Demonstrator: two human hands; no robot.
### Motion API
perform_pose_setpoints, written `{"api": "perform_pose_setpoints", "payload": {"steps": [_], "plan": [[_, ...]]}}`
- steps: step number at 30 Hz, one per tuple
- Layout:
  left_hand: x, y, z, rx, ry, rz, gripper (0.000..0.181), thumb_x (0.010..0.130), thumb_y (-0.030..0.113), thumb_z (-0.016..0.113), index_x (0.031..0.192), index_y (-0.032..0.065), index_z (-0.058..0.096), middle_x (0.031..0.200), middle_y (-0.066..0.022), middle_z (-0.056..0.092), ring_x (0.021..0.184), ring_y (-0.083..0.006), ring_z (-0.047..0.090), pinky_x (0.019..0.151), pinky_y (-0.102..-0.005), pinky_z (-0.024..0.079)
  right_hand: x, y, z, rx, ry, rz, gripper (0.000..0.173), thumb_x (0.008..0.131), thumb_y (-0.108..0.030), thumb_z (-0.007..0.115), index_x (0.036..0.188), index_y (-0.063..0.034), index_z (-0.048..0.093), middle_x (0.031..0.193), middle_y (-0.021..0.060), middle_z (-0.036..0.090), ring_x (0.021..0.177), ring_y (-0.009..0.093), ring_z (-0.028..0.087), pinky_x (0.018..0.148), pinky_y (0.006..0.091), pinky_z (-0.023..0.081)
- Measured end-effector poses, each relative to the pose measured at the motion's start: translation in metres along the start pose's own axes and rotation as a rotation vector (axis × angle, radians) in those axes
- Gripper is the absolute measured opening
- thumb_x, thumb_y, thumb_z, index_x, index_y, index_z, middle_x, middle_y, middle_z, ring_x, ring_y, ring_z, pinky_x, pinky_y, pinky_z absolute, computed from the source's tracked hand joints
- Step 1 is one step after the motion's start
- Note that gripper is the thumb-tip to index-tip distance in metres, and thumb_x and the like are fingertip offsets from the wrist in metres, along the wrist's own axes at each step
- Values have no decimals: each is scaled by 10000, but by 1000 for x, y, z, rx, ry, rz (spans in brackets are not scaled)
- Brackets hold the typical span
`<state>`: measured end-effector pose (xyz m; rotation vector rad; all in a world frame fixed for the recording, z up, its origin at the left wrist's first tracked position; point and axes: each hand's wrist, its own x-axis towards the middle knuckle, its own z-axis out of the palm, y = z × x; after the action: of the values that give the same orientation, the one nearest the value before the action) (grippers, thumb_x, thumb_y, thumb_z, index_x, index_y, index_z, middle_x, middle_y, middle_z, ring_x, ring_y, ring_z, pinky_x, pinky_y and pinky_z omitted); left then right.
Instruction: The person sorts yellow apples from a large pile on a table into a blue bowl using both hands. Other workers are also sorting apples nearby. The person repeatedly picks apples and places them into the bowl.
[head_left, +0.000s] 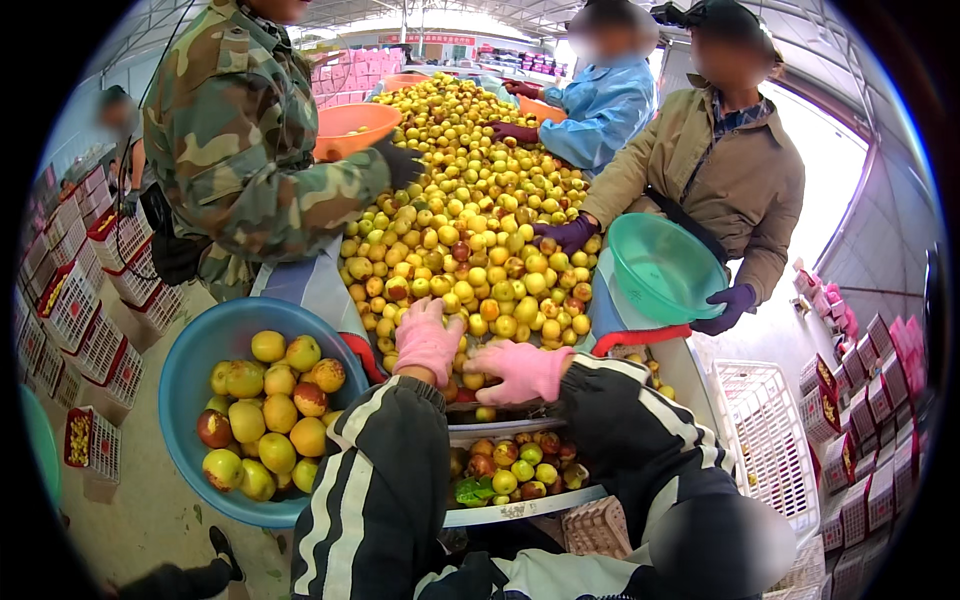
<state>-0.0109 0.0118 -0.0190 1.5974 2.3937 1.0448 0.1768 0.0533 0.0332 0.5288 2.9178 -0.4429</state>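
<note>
A long heap of round yellow-green fruits (480, 247) with red-brown patches, seemingly jujubes, covers the sorting table before me. My left hand (429, 337), in a pink glove, rests on the near end of the heap with its fingers apart. Just right of it, my right hand (521, 371) reaches leftward over the fruits, palm down, in a matching glove with fingers spread. What lies under both palms is hidden. Below my wrists, a white-rimmed bin (525, 508) contains redder fruits and a green leaf (474, 491). Left of my left forearm stands a blue basin (180, 420) partly filled with large fruits.
A person in camouflage (232, 142) works at the left, near an orange basin (358, 120). Opposite, one in a tan jacket (697, 165) holds a green basin (664, 266); another wears blue (600, 105). White crates (769, 442) stand right, filled crates (94, 442) left.
</note>
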Motion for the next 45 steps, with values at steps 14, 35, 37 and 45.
{"api": "perform_pose_setpoints", "payload": {"steps": [14,35,37,45], "plan": [[-7,15,-14,-335,-387,182,536,875,485,578,1189,61,675,1127,-211,689,1111,-382,624,987,-414,469,-23,64,2,71,321,477,661,871,-530,627,1347,-75,561,1235,228,621,1182,387,580,1020,419,456],[-10,17,-15,-70,-645,397,543,864,498,602,1289,163,648,1465,-135,505,1373,-329,434,1146,-390,312,-2,99,-18,90,286,733,729,830,-604,624,1262,-18,597,1164,240,672,1110,378,639,956,439,497],[-8,18,-16,-257,-754,360,491,865,457,623,1228,134,685,1404,-140,565,1323,-326,492,1105,-380,371,1,78,-19,43,193,624,715,831,-627,604,1226,-32,621,1138,232,683,1084,377,649,935,441,506],[-1,4,-4,28,189,84,460,841,368,643,1216,104,656,1320,-139,584,1246,-329,522,1048,-453,402,-31,-32,-19,465,-160,287,605,902,-514,573,1365,-125,573,1265,129,664,1100,302,657,960,390,506]]}}
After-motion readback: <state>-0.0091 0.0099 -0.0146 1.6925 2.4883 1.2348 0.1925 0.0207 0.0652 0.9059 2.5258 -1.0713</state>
